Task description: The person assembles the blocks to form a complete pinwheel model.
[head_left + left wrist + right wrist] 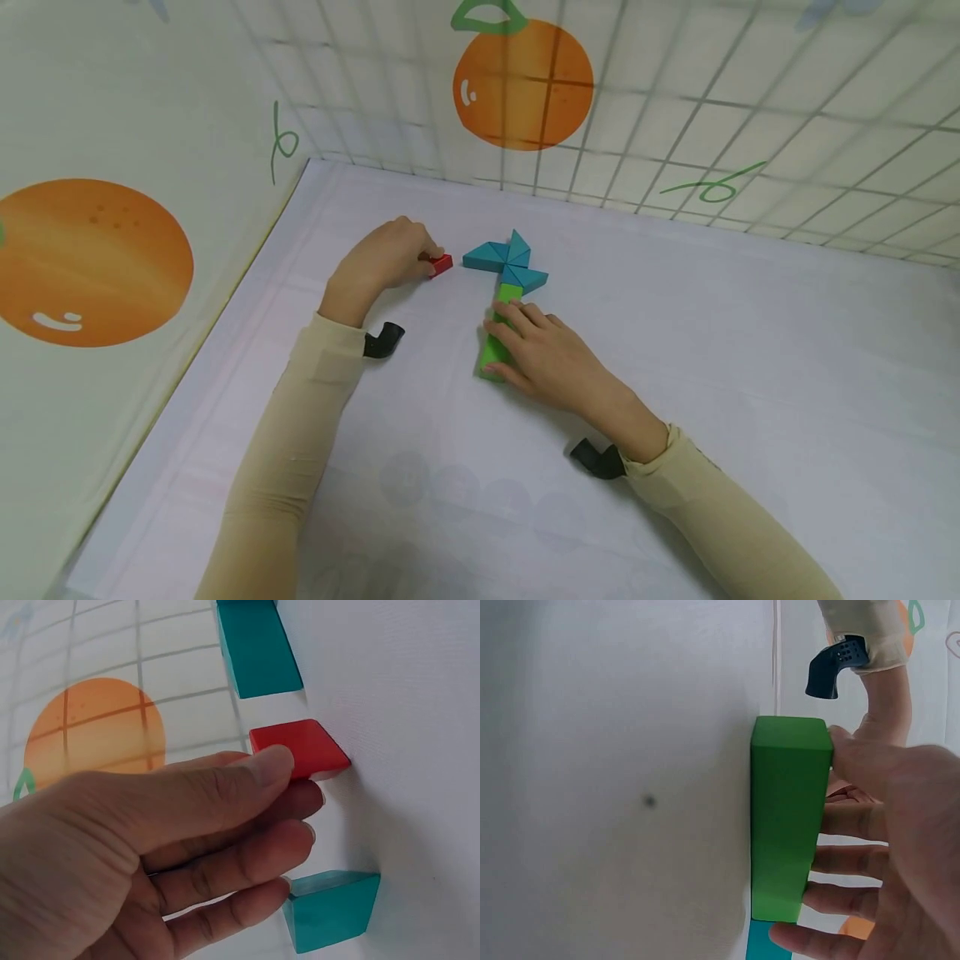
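My left hand (390, 258) pinches a small red block (441, 266) between thumb and fingers, just left of the teal pieces. In the left wrist view the thumb lies over the red block (304, 748); whether it touches the white surface I cannot tell. Several teal wedge-shaped blocks (487, 256) form a pinwheel-like shape. Below them lies a long green block (498, 354), its far end against the teal. My right hand (551, 358) rests along the top of it with extended fingers. In the right wrist view the fingertips touch the green block (787, 825), with the thumb by its near end.
A white surface (712, 375) lies under both hands. Behind it stands a wall with a grid pattern and a printed orange (522, 85); another patterned wall (150, 383) borders the left. Black curved pieces stick out from the left cuff (385, 341) and right cuff (597, 458).
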`<state>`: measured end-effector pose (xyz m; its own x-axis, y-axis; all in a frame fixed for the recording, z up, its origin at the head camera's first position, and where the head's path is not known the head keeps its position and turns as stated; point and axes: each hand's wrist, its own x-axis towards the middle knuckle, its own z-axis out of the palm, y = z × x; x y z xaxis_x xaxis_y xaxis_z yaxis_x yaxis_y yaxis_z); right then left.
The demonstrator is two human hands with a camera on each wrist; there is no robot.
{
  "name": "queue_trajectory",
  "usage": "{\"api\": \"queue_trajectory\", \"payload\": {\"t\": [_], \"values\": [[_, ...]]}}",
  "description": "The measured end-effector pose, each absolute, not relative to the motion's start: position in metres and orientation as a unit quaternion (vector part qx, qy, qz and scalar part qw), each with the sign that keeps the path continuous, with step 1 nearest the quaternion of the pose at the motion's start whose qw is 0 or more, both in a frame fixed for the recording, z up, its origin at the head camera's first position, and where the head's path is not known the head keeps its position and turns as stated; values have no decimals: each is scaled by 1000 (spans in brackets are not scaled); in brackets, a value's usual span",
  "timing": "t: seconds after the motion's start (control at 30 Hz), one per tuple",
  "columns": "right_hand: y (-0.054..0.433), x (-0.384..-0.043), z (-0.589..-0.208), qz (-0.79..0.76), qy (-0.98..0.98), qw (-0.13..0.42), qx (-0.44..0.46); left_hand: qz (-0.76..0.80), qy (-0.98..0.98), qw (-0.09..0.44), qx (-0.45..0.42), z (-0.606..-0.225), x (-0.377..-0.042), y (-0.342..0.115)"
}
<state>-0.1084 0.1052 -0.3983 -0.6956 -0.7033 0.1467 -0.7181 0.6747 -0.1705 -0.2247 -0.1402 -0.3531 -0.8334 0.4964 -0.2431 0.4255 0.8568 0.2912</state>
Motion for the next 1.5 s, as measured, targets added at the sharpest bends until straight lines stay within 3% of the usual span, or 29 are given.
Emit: {"api": "queue_trajectory", "payload": {"t": [0.5, 1.5], "values": [[106, -108, -399, 112, -914, 36, 389, 131, 943, 183, 247, -351, -218, -136], [106, -108, -398, 109, -914, 39, 390, 173, 934, 172, 262, -351, -213, -130]]}}
